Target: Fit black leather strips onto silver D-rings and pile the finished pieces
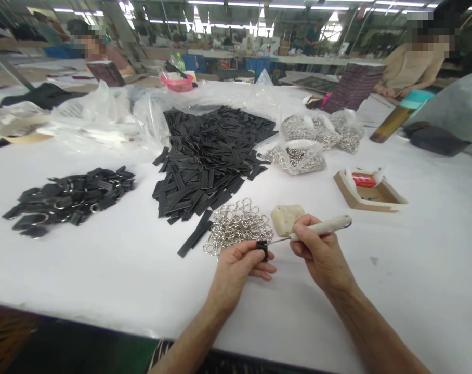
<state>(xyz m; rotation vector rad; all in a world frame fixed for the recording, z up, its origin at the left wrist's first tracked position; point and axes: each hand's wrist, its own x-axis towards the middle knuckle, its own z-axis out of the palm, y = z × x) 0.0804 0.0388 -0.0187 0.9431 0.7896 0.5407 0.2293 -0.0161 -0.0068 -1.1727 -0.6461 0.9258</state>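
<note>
My left hand pinches a small folded black strip between thumb and fingers, just in front of a pile of silver metal rings. In my right hand is a white-handled awl, held like a pen. Its thin metal shaft points left, and the tip meets the black strip. A yellowish block lies behind my right hand. Two loose black strips rest left of the rings. Whether a ring sits inside the folded strip is hidden by my fingers.
A large heap of flat black strips lies beyond the rings. Folded black pieces with rings are piled at left. Bags of metal rings, a cardboard tray and a bottle stand at right. People sit across the table.
</note>
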